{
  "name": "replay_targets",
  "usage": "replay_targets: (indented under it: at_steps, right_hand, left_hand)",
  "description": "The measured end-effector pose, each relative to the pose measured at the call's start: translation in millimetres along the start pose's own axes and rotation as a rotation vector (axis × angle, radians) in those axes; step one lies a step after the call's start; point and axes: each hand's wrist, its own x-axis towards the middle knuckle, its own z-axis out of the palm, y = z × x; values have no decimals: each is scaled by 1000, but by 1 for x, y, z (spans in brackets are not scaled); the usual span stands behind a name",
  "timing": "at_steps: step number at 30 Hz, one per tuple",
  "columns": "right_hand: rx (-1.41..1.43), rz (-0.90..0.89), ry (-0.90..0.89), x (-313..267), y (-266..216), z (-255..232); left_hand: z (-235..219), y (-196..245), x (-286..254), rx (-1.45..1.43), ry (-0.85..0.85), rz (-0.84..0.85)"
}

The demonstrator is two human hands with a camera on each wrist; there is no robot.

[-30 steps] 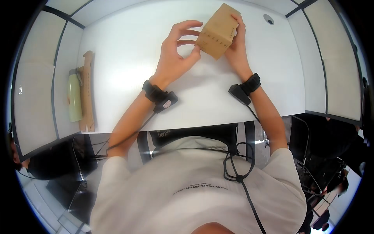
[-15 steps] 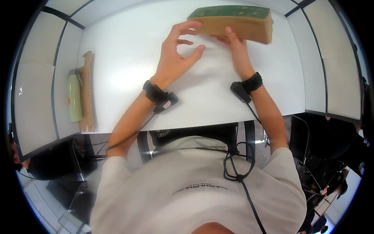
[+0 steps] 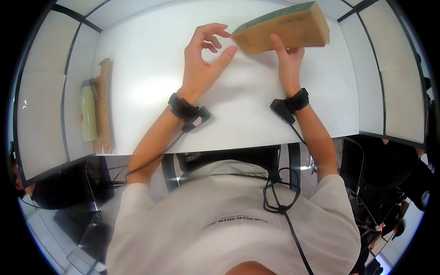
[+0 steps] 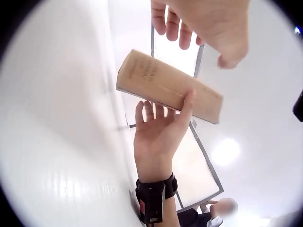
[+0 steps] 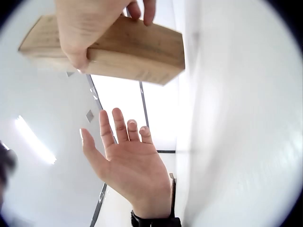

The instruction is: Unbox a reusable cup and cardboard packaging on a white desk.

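Observation:
A long brown cardboard box [image 3: 284, 31] with a green face is held up over the back right of the white table. The right hand [image 3: 288, 68] grips it, thumb on the brown side facing the person; the other fingers are partly hidden behind it. In the left wrist view that thumb lies across the box [image 4: 165, 87]. Just left of the box's near corner, the left hand [image 3: 201, 64] is raised with fingers loosely bent and thumb apart, holding nothing. The right wrist view shows the left palm [image 5: 135, 168] below the box [image 5: 128, 49], apart from it.
At the table's left edge lie a pale green bottle [image 3: 88, 112] and a brown cardboard strip [image 3: 103, 110]. White panels [image 3: 43, 87] with dark frames enclose the sides of the table [image 3: 220, 128]. Cables run from both wrist cameras toward the person.
The box has turned from a tilted, end-on pose to lengthwise, its green face coming into view. The right hand has moved slightly right; the left hand has come away from the box.

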Motion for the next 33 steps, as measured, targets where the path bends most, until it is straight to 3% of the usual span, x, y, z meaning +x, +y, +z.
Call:
replay_targets:
  at_steps: [2, 4, 6, 9, 12, 19, 33]
  right_hand:
    - [-64, 57, -44, 0, -8, 0]
    - [-676, -565, 16, 1, -12, 2]
    - [-630, -528, -1, -2, -16, 5]
    - [-657, -433, -41, -3, -13, 6]
    - [-604, -426, -58, -2, -15, 7]
    - [-639, -489, -144, 1, -16, 7]
    - [-554, -428, -293, -2, -30, 9]
  left_hand:
    - [-2, 1, 0, -23, -25, -9]
    - [-2, 2, 0, -36, -76, 106]
    - [2, 1, -1, 13, -53, 172]
    - [5, 1, 0, 65, -59, 141]
    - [5, 3, 2, 45, -51, 92]
    - [0, 2, 5, 180, -98, 188]
    - [-3, 9, 5, 167, -54, 278]
